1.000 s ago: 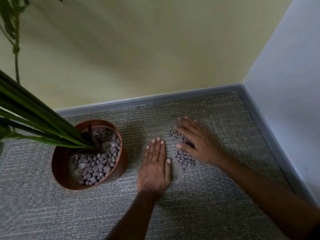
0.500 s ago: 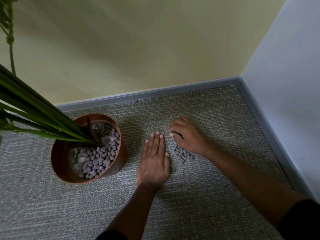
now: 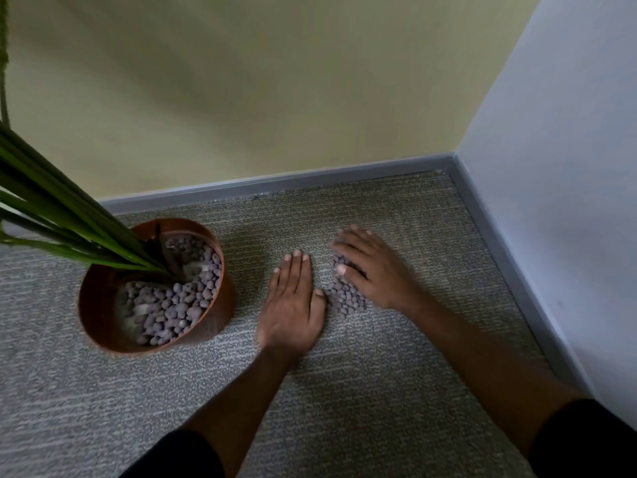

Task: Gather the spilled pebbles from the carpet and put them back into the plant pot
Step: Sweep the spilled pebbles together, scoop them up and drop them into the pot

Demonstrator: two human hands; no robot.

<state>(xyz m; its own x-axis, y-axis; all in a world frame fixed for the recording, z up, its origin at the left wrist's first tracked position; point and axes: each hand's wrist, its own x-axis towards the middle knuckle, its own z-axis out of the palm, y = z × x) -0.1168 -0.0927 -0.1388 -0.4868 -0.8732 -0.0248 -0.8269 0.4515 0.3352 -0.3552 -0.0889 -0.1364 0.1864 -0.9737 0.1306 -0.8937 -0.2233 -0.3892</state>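
A heap of small grey-purple pebbles [image 3: 346,298] lies on the grey carpet [image 3: 344,391] between my hands. My left hand [image 3: 293,305] rests flat on the carpet, fingers together, its thumb touching the heap's left edge. My right hand [image 3: 372,270] lies over the heap's right and far side, fingers spread and slightly blurred, covering some pebbles. The brown plant pot [image 3: 224,305] stands left of my left hand, holding several pebbles of the same kind around the green plant's stems [image 3: 69,215].
A grey skirting strip [image 3: 275,184] runs along the yellow back wall, and a pale wall [image 3: 551,201] closes the right side, forming a corner. Long green leaves lean out over the pot to the left.
My right hand curled and dragged the scattered pebbles toward my left hand, then spread its fingers again over the heap. The pebbles now lie in a tighter pile. My left hand stayed in place.
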